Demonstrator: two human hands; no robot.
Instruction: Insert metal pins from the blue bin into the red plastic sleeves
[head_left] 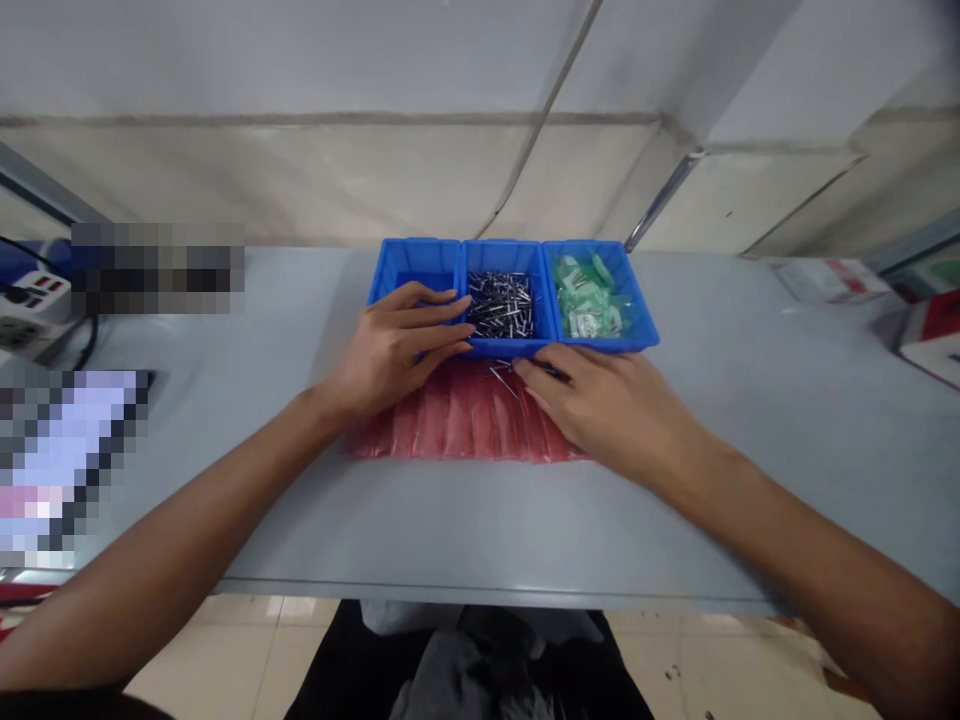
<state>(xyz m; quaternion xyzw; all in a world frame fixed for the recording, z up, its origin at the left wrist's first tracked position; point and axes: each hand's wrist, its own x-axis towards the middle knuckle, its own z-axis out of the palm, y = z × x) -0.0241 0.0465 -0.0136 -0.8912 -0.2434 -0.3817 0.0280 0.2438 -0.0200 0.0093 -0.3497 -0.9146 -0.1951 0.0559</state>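
Observation:
Three joined blue bins (420, 262) stand on the grey table. The middle one holds a heap of thin metal rivets (504, 305). My left hand (394, 345) lies over the front of the left bin, fingers stretched out and their tips reaching the middle bin's edge; nothing shows in it. Just in front of the bins, my right hand (607, 395) is closed, with a few loose rivets (504, 380) at its fingertips. Beneath both hands spreads a row of overlapping red plastic bags (457, 425), partly covered by the fingers.
Green plastic packets (589, 290) fill the right bin. At the left are a power strip (34, 300) and a blurred-out screen (75, 430). Boxes (832, 280) sit at the far right. A wall (337, 180) closes off the table's back; its front edge runs above my lap.

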